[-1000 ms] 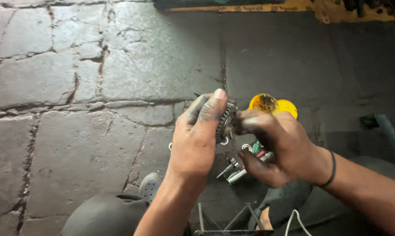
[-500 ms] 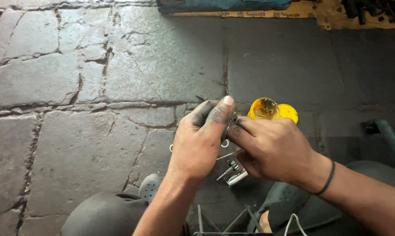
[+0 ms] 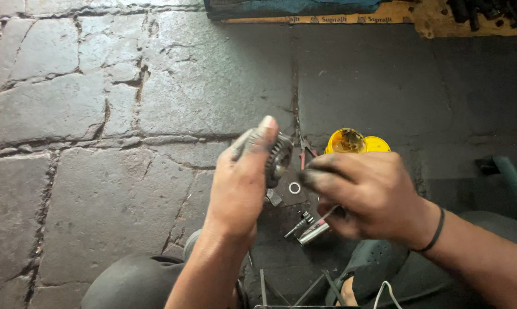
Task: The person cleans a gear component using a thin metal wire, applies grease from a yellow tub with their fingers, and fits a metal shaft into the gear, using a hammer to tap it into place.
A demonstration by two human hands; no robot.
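- Gripping a toothed gear, the left hand holds it above the stone floor.
- Right hand closed on a thin tool, just beside the gear.
- Yellow tub behind.

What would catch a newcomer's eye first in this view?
The two grease-darkened hands at centre: the left hand grips a toothed metal gear, while the right hand holds a thin metal tool beside it. Just behind them, a bright yellow open tub stands out on the dark stone floor.
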